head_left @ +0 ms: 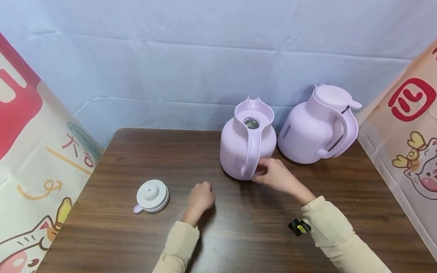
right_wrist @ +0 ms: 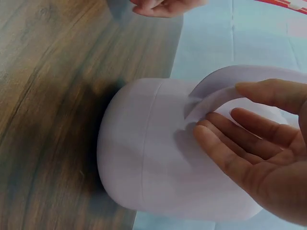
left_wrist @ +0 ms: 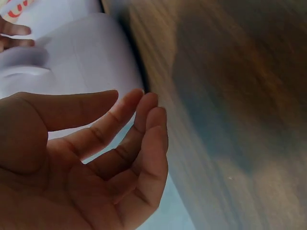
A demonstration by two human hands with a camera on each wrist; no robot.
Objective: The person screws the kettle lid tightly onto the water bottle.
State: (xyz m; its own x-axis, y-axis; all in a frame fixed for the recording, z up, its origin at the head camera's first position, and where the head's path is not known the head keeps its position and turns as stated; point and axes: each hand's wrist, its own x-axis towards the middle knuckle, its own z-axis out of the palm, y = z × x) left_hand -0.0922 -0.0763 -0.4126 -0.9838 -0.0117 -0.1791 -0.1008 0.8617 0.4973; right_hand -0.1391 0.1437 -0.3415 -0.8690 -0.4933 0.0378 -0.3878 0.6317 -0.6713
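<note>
In the head view a lilac vacuum jug (head_left: 230, 148) stands upright on the table without a lid, its round mouth showing a shiny inner liner. My right hand (head_left: 274, 174) is at the lower part of its handle (head_left: 253, 149). In the right wrist view the thumb tip meets the handle's edge, while the loosely bent fingers (right_wrist: 225, 153) lie beside the handle's lower end. My left hand (head_left: 201, 197) hovers low over the table, holding nothing, its fingers loosely curled. A white lid (head_left: 152, 195) with a lilac tab lies left of it, stopper side up.
A second lilac jug (head_left: 304, 132), with its lid on, stands at the back right. A small black and yellow item (head_left: 299, 227) is by the right sleeve. Light cloth (head_left: 170, 68) hangs behind the wooden table (head_left: 112, 235), and printed sheets flank it.
</note>
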